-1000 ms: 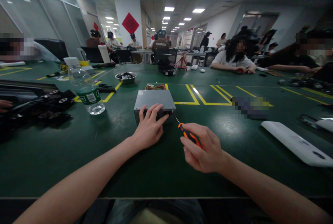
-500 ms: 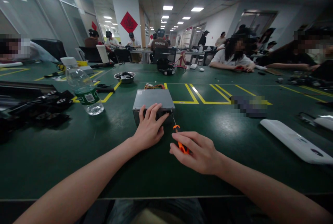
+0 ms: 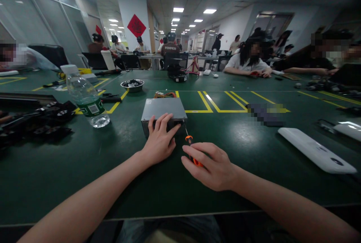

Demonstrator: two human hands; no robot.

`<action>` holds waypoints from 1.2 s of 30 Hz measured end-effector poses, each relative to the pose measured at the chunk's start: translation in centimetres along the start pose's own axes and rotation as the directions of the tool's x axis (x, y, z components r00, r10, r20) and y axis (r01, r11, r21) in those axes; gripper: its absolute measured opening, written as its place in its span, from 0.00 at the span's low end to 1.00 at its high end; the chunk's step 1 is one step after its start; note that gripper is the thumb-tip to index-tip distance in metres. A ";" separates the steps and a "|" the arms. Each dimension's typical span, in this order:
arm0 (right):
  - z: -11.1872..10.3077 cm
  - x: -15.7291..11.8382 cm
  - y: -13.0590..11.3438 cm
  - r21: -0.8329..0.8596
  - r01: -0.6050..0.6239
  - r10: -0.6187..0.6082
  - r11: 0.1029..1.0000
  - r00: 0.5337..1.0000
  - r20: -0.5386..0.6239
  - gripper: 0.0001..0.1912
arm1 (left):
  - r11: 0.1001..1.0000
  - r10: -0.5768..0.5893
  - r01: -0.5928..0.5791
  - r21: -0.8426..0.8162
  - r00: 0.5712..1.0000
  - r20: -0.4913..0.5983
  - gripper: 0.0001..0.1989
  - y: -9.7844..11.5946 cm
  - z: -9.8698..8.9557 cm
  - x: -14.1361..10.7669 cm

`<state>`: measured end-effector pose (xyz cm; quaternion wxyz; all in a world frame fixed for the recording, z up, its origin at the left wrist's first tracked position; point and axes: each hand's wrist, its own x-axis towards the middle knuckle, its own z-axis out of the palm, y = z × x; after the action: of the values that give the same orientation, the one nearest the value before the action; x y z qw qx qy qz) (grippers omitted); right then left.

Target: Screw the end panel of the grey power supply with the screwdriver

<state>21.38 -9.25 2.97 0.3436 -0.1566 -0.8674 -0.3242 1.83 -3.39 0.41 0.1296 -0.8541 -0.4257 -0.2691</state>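
Note:
A grey metal box [image 3: 165, 108], with a bundle of coloured wires [image 3: 165, 95] behind it, sits on the green table [image 3: 135, 194]. Spread over the box's top edge and near face are the fingers of my left hand [image 3: 160, 139]. My right hand [image 3: 213, 164] holds an orange and black screwdriver [image 3: 189, 140] by its handle, between thumb and fingers. The screwdriver's shaft points up to the right end of the box's near face; whether its tip sits in a screw is too small to tell.
A water bottle [image 3: 91, 105] stands left of the box, near black parts [image 3: 53, 117]. Behind is a metal bowl [image 3: 132, 85] of small items. A white device [image 3: 316, 151] lies at the right. People sit across the table, one in a white shirt [image 3: 245, 62].
The whole view has shifted slightly, with objects lying a little further left. The fingers of my right hand have changed position slightly around the screwdriver handle; my left hand stays on the box.

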 end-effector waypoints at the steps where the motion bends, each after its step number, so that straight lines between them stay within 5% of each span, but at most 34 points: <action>1: -0.1 0.0 0.1 -0.010 0.007 -0.007 1.000 1.000 -0.003 0.08 | 1.000 0.000 0.000 0.001 1.000 -0.001 0.23 0.0 0.0 0.0; 8: -0.5 0.0 0.6 -0.077 -0.061 0.057 0.995 0.997 -0.053 0.04 | 1.000 0.011 -0.011 0.008 1.000 0.015 0.24 0.0 -0.1 0.0; 18: 0.1 -0.8 0.7 -0.102 -0.141 0.149 0.985 0.986 0.076 0.13 | 1.000 0.012 -0.012 0.002 1.000 0.008 0.24 0.0 -0.1 0.0; 28: -0.8 -0.5 2.2 -0.089 -0.294 0.291 0.952 0.956 -0.044 0.12 | 1.000 0.013 -0.013 -0.006 1.000 0.003 0.24 0.1 0.1 0.1; 36: -0.5 -0.4 0.8 -0.085 -0.073 0.076 0.994 0.996 0.042 0.12 | 1.000 0.013 -0.013 0.022 1.000 0.005 0.24 0.0 0.1 0.1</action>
<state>22.29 -9.02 3.36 0.3288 -0.2104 -0.8542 -0.3434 1.92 -3.35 0.38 0.1397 -0.8561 -0.4233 -0.2613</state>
